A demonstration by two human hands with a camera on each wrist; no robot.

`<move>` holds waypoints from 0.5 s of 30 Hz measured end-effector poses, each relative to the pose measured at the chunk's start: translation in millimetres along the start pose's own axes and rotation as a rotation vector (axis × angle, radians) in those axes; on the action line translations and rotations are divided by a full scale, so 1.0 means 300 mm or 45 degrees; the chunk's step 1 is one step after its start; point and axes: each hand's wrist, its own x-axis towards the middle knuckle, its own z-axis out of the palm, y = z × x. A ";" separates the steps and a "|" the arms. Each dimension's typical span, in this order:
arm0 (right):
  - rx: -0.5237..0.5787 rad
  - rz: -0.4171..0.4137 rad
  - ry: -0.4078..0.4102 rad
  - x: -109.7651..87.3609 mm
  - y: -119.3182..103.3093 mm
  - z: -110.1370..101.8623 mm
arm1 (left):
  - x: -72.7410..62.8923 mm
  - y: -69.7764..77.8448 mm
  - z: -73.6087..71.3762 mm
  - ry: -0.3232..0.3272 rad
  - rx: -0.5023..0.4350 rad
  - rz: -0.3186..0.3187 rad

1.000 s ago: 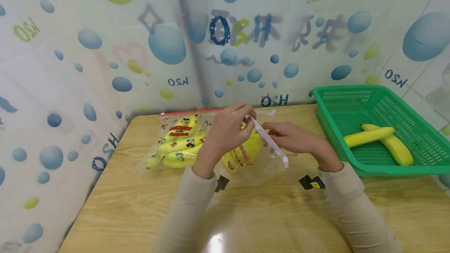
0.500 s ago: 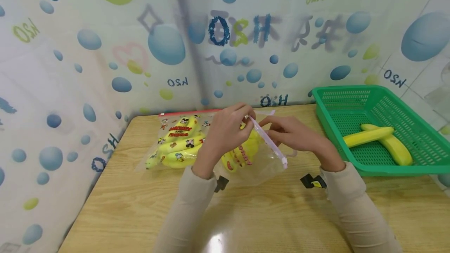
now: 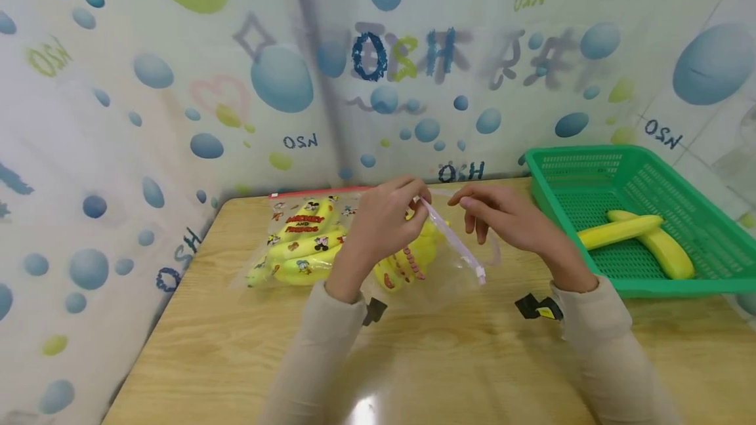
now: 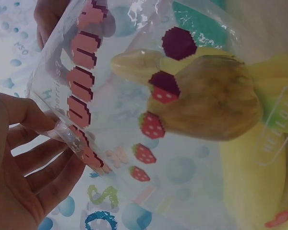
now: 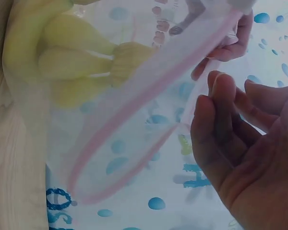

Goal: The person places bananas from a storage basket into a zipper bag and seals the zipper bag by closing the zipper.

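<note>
A clear zip bag point(image 3: 451, 284) with a lilac zip strip point(image 3: 453, 239) stands tilted on the table with its mouth gaping to the right. Inside lies a bunch of yellow bananas point(image 5: 79, 57), stem end toward the mouth. My left hand point(image 3: 380, 222) pinches the bag's top edge between thumb and fingers, as the left wrist view shows at the plastic rim beside the pink lettering point(image 4: 81, 72). My right hand point(image 3: 502, 215) hovers just right of the mouth, fingers loosely bent and holding nothing. In the right wrist view its fingertips point(image 5: 223, 84) are close to the open rim.
Left of my left hand, a second zip bag point(image 3: 304, 223) with a red strip and cartoon prints lies full of bananas. A green basket point(image 3: 549, 215) at the right holds two single bananas point(image 3: 664, 248). A patterned curtain point(image 3: 378, 130) hangs behind the wooden table point(image 3: 236, 359).
My right hand has come away from the bag's rim, moving up and to the right, and its fingers have loosened. The left hand keeps its pinch in the same spot.
</note>
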 end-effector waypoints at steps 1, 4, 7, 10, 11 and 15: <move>0.014 -0.009 0.002 -0.008 -0.003 -0.007 | -0.001 0.001 0.003 -0.001 0.005 0.002; 0.013 -0.047 0.009 -0.033 -0.018 -0.036 | -0.001 0.003 0.009 0.005 0.010 0.012; -0.062 -0.045 0.016 -0.057 -0.040 -0.079 | 0.004 0.003 0.010 0.022 0.000 0.018; -0.201 -0.003 0.009 -0.083 -0.053 -0.125 | 0.007 0.002 0.007 0.024 -0.011 0.018; -0.238 0.010 0.005 -0.091 -0.053 -0.139 | 0.007 0.002 0.006 0.021 -0.013 0.017; -0.365 0.035 -0.013 -0.119 -0.041 -0.193 | 0.002 0.000 0.002 0.009 -0.021 0.006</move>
